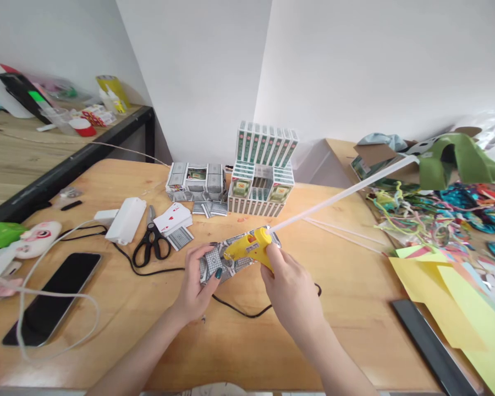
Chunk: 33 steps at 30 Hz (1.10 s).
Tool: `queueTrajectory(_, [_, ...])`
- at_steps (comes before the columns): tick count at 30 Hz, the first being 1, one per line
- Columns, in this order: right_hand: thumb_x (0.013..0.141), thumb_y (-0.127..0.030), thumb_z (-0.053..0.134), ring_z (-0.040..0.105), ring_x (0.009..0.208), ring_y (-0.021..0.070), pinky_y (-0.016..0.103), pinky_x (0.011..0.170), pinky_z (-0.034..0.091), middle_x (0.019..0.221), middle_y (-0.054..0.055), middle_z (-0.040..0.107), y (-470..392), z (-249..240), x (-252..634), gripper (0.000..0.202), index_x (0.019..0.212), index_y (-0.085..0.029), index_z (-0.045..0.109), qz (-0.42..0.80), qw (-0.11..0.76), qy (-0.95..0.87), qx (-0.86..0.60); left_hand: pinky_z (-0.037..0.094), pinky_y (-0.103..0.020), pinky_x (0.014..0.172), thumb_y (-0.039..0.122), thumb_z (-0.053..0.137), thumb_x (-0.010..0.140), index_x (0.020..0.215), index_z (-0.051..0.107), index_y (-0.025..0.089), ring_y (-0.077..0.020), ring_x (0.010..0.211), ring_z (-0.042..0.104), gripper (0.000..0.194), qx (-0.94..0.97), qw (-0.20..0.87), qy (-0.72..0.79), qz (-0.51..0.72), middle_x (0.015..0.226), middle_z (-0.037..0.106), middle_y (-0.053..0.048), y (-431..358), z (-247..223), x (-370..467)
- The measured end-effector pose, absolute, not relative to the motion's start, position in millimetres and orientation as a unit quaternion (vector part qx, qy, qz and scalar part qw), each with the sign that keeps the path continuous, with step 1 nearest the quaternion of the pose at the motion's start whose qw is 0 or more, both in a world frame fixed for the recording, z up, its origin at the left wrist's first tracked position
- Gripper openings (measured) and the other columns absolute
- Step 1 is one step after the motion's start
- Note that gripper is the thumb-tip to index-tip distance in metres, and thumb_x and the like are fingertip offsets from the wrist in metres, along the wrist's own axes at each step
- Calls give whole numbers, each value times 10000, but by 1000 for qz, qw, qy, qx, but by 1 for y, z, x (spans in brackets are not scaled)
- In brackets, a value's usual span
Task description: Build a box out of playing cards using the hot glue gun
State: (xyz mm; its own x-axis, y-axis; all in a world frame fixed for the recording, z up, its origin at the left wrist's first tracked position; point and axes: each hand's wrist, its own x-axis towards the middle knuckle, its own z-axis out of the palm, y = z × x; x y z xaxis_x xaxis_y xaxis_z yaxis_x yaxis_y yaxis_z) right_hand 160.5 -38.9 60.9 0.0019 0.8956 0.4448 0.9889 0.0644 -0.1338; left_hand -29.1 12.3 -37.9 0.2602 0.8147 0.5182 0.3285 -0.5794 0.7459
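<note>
My right hand is wrapped round the handle of a yellow hot glue gun. A long white glue stick sticks out of its back end, slanting up to the right. The gun's nozzle points left, over a structure made of grey-backed playing cards. That structure's left end is pinched between the fingers and thumb of my left hand, just above the table. Whether the nozzle touches the cards, I cannot tell. The gun and my right hand hide part of the structure.
Behind stand a card-covered box and stacked green-and-white card boxes. Black scissors, loose playing cards, a white power strip and a phone lie left. Coloured paper and craft scraps lie right. A black cord crosses the table.
</note>
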Motion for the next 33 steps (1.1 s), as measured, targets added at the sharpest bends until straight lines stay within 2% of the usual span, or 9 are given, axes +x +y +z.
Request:
queueTrajectory(5, [821,-110,394,547,466,130,216,405,269,600,-20,564,-36,63,166,129,817,-211,474,-119,214,-703,-668,411,-398,971,204,473,875,1296,374,193,-241,1151,437,432,758,254,362,479,1202,425,-124,12,-39,-30])
queueTrajectory(9, [840,-211,487,565,463,140,224,395,243,606,-25,584,-30,57,164,19,825,-210,474,-126,209,-689,-683,416,-402,970,192,467,872,1304,372,187,-242,1147,444,443,763,249,353,481,1204,420,-129,12,-40,-31])
queueTrajectory(12, [844,-246,521,594,501,152,229,401,247,613,-22,596,-26,54,160,82,803,-212,459,-132,210,-679,-691,416,-402,972,182,471,868,1301,373,188,-237,1143,445,444,763,245,359,477,1195,424,-127,12,-40,-31])
queueTrajectory(21, [920,-188,369,620,550,156,232,406,278,644,14,607,-22,54,159,140,822,-196,467,-177,230,-667,-687,422,-418,969,184,478,859,1299,370,185,-245,1144,445,453,764,247,347,484,1198,422,-133,13,-38,-28])
queueTrajectory(33, [925,-174,360,616,532,161,242,411,329,623,7,591,-34,54,151,167,850,-170,509,-190,209,-665,-691,398,-397,975,185,483,852,1288,372,182,-242,1151,428,449,761,210,375,485,1189,408,-125,14,-37,-27])
